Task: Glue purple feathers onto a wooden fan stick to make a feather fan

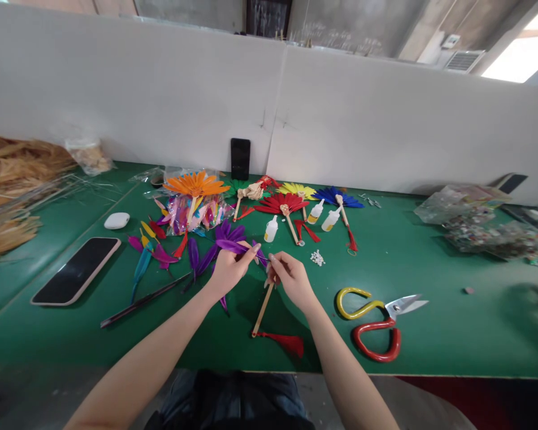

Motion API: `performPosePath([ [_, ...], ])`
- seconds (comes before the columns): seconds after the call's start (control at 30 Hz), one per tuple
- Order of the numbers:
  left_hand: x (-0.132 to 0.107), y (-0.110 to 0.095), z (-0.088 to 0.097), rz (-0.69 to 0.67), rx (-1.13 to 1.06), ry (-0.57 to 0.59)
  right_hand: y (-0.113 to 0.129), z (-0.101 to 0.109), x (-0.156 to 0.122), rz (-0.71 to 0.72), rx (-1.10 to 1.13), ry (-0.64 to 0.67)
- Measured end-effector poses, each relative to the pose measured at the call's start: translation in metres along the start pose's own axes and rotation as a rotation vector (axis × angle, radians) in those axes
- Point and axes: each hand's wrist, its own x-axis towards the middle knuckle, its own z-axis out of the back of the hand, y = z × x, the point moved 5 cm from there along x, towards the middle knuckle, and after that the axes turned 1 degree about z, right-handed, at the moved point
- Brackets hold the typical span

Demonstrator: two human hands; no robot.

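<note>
My left hand (231,267) is closed in a pinch on a purple feather (229,246). The thumb and fingers of my right hand (293,279) close on the thin quill end of that feather. Below the right fingers a wooden fan handle (263,310) slants down toward me, with a red tassel (289,344) at its lower end; its upper end is hidden by the hand. More purple feathers (195,254) lie left of and behind my left hand. A small pile of white beads (317,258) sits right of my right hand.
Behind my hands lie an orange fan (196,184), a red fan (282,205), a blue fan (338,196) and a white glue bottle (271,229). Scissors (388,310) rest at right. Tweezers (146,300) and a phone (76,272) lie left on the green table (452,334).
</note>
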Motion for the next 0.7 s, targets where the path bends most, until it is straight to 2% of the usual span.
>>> performPosePath([
  [0.33, 0.004, 0.012, 0.006, 0.032, -0.061, -0.007, -0.005, 0.003, 0.003, -0.068, 0.075, -0.105],
  [0.5, 0.003, 0.01, 0.003, 0.048, -0.032, 0.019, -0.005, 0.006, 0.003, -0.073, 0.157, -0.167],
  [0.7, 0.002, 0.01, -0.001, 0.051, -0.028, 0.051, -0.006, 0.002, 0.002, -0.081, 0.166, -0.096],
])
